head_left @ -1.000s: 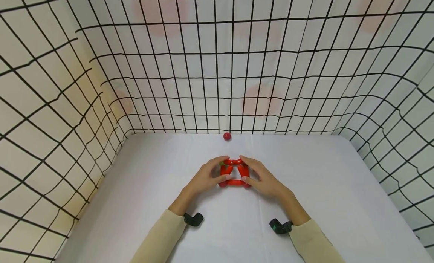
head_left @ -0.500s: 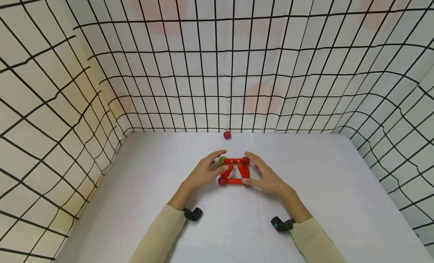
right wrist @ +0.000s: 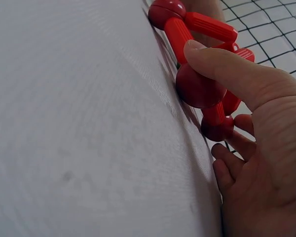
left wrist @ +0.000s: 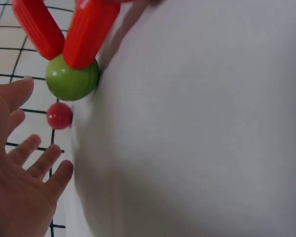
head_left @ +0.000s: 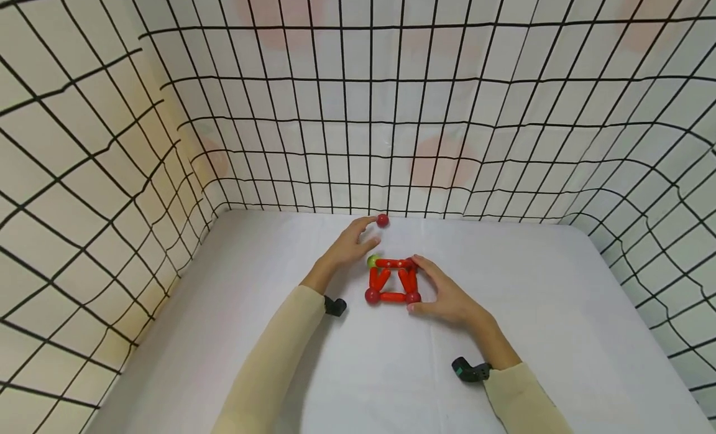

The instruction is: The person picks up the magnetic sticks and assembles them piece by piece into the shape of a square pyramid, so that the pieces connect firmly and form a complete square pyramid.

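Note:
A small square frame of red rods and balls (head_left: 391, 278), with one green ball (head_left: 371, 260) at its far left corner, lies on the white table (head_left: 252, 334). My right hand (head_left: 421, 285) grips the frame's right side. Its thumb (right wrist: 222, 64) presses the near red corner ball (right wrist: 200, 88), and its fingers curl round the far one. A loose red ball (head_left: 383, 220) sits by the back wall. My left hand (head_left: 363, 230) stretches toward it with straight fingers, the tips just short of the loose red ball (left wrist: 59, 115). The left wrist view also shows the green ball (left wrist: 71, 79) and my open left hand (left wrist: 27, 128).
Cloth walls with a black grid (head_left: 391, 110) close the table in at the back and on both sides. Black camera mounts sit on my left wrist (head_left: 334, 306) and my right wrist (head_left: 468, 370). Bare white table lies to the left, the right and the front.
My left hand has let go of the frame's left side and moved back toward the loose red ball. The right hand stays on the frame, which has shifted slightly right.

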The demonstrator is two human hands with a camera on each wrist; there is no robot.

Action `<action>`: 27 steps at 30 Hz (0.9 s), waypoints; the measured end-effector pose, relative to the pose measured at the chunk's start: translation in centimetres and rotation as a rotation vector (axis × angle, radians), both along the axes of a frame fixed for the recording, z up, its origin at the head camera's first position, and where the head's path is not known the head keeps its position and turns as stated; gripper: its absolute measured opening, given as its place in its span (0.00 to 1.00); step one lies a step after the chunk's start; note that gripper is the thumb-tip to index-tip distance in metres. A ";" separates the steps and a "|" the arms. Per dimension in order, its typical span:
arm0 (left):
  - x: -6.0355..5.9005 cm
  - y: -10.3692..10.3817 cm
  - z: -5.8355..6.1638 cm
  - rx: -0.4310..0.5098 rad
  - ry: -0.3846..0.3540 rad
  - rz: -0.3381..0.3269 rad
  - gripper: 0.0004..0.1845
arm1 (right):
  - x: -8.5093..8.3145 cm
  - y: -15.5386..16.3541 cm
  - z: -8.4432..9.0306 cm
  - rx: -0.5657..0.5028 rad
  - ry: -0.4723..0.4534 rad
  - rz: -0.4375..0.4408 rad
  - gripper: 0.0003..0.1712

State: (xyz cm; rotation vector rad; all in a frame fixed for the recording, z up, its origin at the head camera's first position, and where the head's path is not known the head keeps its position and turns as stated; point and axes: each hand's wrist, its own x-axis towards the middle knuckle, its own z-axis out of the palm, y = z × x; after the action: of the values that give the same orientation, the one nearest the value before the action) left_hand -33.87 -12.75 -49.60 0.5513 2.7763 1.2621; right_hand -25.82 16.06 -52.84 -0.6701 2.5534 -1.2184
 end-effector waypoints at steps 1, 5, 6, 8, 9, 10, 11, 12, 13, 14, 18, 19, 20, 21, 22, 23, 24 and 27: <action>-0.5 0.4 0.0 -0.028 0.012 -0.007 0.34 | 0.0 0.1 0.0 0.002 0.002 -0.007 0.64; -1.6 1.8 -0.1 -0.149 0.009 -0.003 0.36 | 0.3 0.7 -0.1 0.004 -0.010 -0.008 0.64; -1.8 2.1 -0.2 -0.179 0.008 0.007 0.36 | 0.4 0.7 -0.1 0.004 -0.011 -0.003 0.64; -2.1 2.6 -0.2 -0.230 0.007 0.024 0.36 | 0.5 0.8 0.0 -0.001 -0.008 0.004 0.63; -2.3 2.8 -0.2 -0.253 0.011 0.031 0.36 | 0.5 0.8 0.1 -0.005 -0.004 0.003 0.63; -2.5 3.0 -0.2 -0.281 0.015 0.036 0.36 | 0.5 0.8 0.1 -0.010 0.002 0.006 0.63; -2.6 3.1 -0.1 -0.317 0.017 0.040 0.36 | 0.5 0.8 0.1 -0.016 0.004 0.007 0.63; -2.8 3.2 -0.1 -0.359 0.016 0.045 0.37 | 0.4 0.8 0.1 -0.017 0.009 0.012 0.63; -3.0 3.3 -0.1 -0.396 0.007 0.046 0.37 | 0.4 0.7 0.1 -0.020 0.010 0.015 0.63; -3.1 3.3 -0.1 -0.432 -0.001 0.050 0.37 | 0.3 0.7 0.1 -0.021 0.010 0.017 0.63; -3.5 3.4 0.0 -0.469 -0.014 0.082 0.35 | 0.2 0.5 0.0 -0.027 0.010 0.019 0.63; -3.5 3.5 0.0 -0.443 -0.010 0.095 0.34 | 0.1 0.5 -0.1 -0.030 0.013 0.017 0.63; -3.5 3.5 -0.1 -0.410 -0.005 0.105 0.32 | 0.1 0.5 -0.1 -0.029 0.018 0.011 0.63; -3.5 3.5 -0.2 -0.374 -0.001 0.112 0.29 | 0.2 0.6 -0.2 -0.026 0.021 0.004 0.62; -3.5 3.4 -0.3 -0.332 0.006 0.119 0.26 | 0.1 0.6 -0.1 -0.024 0.021 -0.002 0.62; -3.5 3.3 -0.4 -0.295 0.011 0.122 0.22 | 0.1 0.5 -0.1 -0.023 0.017 -0.008 0.62; -3.5 3.1 -0.5 -0.263 0.014 0.124 0.19 | 0.0 0.5 -0.1 -0.021 0.013 -0.013 0.62; -3.1 2.2 -0.5 -0.171 0.021 0.130 0.14 | -0.2 0.2 -0.2 -0.022 -0.008 -0.024 0.62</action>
State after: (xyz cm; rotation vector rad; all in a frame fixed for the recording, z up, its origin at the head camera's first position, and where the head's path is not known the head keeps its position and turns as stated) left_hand -36.98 -10.54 -50.09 0.3802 2.9422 1.0293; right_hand -26.02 16.23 -53.00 -0.6402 2.5519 -1.2565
